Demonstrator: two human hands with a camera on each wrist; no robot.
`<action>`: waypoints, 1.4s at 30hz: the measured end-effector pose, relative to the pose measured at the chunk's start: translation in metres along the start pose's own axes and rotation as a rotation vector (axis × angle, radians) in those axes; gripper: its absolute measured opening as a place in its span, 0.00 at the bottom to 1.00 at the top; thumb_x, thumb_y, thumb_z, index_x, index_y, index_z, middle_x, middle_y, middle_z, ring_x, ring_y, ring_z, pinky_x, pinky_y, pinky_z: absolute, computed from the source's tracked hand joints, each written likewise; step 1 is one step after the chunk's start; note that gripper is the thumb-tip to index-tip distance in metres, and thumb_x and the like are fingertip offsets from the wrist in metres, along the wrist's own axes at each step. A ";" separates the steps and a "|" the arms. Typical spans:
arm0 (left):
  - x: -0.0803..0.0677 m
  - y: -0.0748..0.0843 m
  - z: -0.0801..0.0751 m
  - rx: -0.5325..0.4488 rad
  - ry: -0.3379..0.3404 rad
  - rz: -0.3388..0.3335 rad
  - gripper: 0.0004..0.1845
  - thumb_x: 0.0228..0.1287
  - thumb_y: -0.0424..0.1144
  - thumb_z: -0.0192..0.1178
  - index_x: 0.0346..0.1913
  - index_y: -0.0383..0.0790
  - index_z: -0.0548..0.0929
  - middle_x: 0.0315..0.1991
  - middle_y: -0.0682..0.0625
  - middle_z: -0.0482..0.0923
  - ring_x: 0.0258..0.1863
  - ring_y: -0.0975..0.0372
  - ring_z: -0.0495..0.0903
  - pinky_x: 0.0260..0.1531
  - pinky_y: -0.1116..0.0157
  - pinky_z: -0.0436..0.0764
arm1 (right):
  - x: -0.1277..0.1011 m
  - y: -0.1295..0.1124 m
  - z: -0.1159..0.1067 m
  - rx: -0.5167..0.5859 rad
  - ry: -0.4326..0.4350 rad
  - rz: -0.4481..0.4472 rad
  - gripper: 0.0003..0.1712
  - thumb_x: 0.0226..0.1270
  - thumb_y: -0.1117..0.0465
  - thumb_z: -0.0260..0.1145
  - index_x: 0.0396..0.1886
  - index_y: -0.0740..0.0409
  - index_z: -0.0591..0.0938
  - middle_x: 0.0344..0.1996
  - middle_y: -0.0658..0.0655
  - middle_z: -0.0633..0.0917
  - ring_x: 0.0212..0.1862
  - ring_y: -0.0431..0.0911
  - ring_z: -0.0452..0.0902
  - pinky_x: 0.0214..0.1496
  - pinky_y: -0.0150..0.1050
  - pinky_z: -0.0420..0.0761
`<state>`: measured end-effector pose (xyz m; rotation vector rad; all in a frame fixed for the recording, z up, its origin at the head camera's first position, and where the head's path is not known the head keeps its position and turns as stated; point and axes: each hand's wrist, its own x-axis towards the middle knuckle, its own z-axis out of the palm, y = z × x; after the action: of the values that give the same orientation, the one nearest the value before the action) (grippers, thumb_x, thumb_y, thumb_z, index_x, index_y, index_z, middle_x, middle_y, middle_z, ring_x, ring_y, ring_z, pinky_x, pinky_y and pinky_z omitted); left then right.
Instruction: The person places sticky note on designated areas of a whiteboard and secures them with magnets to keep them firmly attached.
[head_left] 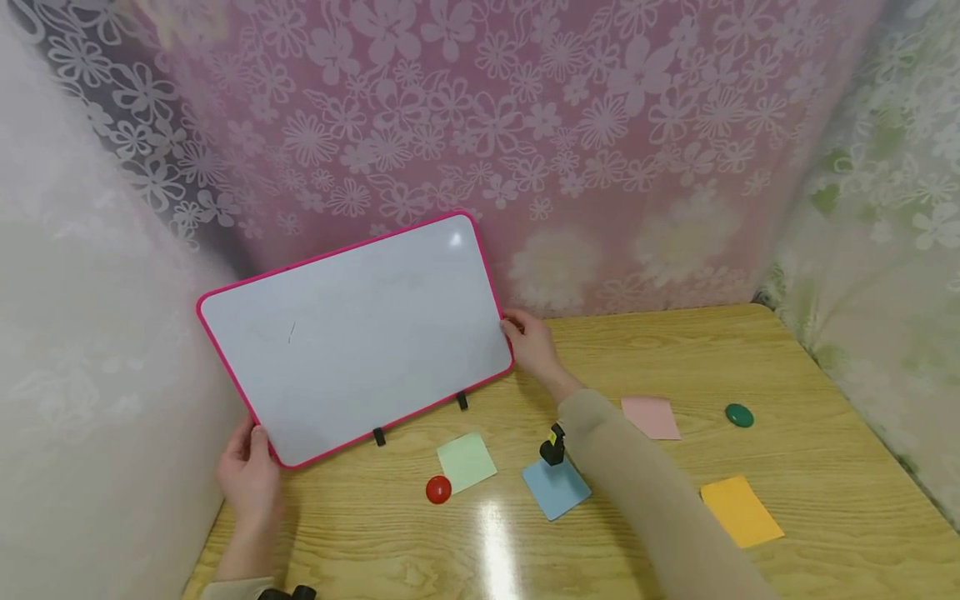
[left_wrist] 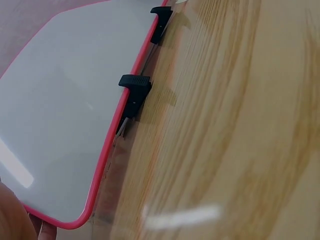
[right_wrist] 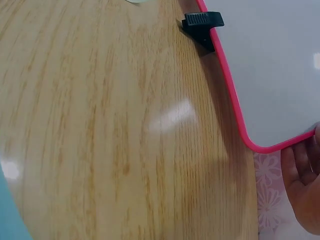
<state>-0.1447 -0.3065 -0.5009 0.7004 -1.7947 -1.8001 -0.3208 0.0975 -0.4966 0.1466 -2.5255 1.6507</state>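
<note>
Pink-framed whiteboard (head_left: 360,333), tilted, blank

Wooden table (head_left: 810,467): pink-framed whiteboard (head_left: 360,333) standing on it, four sticky notes — green (head_left: 467,461), blue (head_left: 557,489), pink (head_left: 651,417), orange (head_left: 741,511); red magnet (head_left: 438,489), green magnet (head_left: 739,415).

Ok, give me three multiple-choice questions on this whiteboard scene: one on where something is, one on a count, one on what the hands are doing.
1. Where does the red magnet lie?
A. Beside the green note
B. On the whiteboard
C. On the orange note

2. How many sticky notes lie on the table?
A. Two
B. Four
C. Six

3. How do the hands stand?
A. Both idle
B. One holds a magnet
C. Both grip the whiteboard

Answers: 1 A, it sits by the green note. 2 B, green, blue, pink, orange. 3 C, left hand and right hand hold opposite corners of the whiteboard.
</note>
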 end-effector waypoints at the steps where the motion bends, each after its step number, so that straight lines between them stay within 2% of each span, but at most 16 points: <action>1: 0.000 0.000 -0.001 0.007 0.005 -0.002 0.26 0.85 0.41 0.53 0.78 0.36 0.72 0.70 0.43 0.74 0.68 0.58 0.71 0.64 0.73 0.74 | 0.000 0.000 0.000 -0.002 0.003 0.000 0.19 0.85 0.59 0.62 0.68 0.60 0.83 0.57 0.62 0.87 0.56 0.55 0.82 0.58 0.51 0.83; 7: 0.002 -0.001 -0.003 0.026 0.042 -0.015 0.24 0.82 0.38 0.58 0.75 0.38 0.78 0.61 0.51 0.80 0.56 0.65 0.75 0.53 0.76 0.78 | 0.004 0.000 0.001 -0.040 0.002 0.000 0.18 0.84 0.60 0.63 0.66 0.62 0.84 0.57 0.62 0.87 0.56 0.54 0.83 0.58 0.50 0.83; 12: 0.003 -0.002 -0.005 0.040 0.061 -0.017 0.23 0.81 0.36 0.60 0.74 0.38 0.79 0.54 0.56 0.81 0.51 0.66 0.76 0.47 0.80 0.79 | 0.006 0.001 0.001 -0.053 -0.011 0.014 0.19 0.84 0.59 0.63 0.66 0.61 0.84 0.56 0.61 0.87 0.55 0.53 0.83 0.57 0.49 0.83; 18: 0.004 -0.003 -0.005 0.026 0.069 -0.007 0.22 0.80 0.34 0.61 0.72 0.35 0.81 0.50 0.57 0.81 0.49 0.66 0.77 0.46 0.80 0.79 | 0.008 0.000 0.001 -0.081 -0.012 0.020 0.18 0.84 0.59 0.63 0.66 0.61 0.84 0.57 0.61 0.87 0.56 0.54 0.83 0.58 0.50 0.83; 27: 0.007 -0.006 -0.008 0.037 0.059 -0.028 0.23 0.78 0.34 0.63 0.72 0.34 0.80 0.52 0.56 0.80 0.54 0.67 0.77 0.49 0.80 0.79 | 0.008 0.000 -0.004 -0.076 -0.029 0.042 0.18 0.84 0.60 0.63 0.65 0.63 0.85 0.57 0.62 0.88 0.54 0.54 0.84 0.58 0.49 0.84; 37: 0.010 -0.004 -0.003 0.069 0.060 0.015 0.22 0.77 0.32 0.64 0.70 0.31 0.81 0.47 0.56 0.80 0.48 0.69 0.79 0.46 0.81 0.79 | 0.006 0.003 -0.011 -0.105 -0.031 0.008 0.17 0.83 0.61 0.64 0.62 0.66 0.86 0.57 0.65 0.88 0.58 0.57 0.84 0.61 0.52 0.82; 42: 0.011 -0.003 -0.002 0.081 0.052 0.012 0.22 0.77 0.33 0.65 0.69 0.31 0.82 0.45 0.54 0.81 0.46 0.67 0.78 0.43 0.81 0.79 | 0.005 0.005 -0.015 -0.095 -0.043 0.050 0.18 0.84 0.59 0.64 0.63 0.64 0.86 0.57 0.63 0.87 0.58 0.56 0.83 0.61 0.51 0.82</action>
<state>-0.1516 -0.3154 -0.5045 0.7585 -1.8426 -1.6939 -0.3255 0.1134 -0.4942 0.1120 -2.6542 1.5565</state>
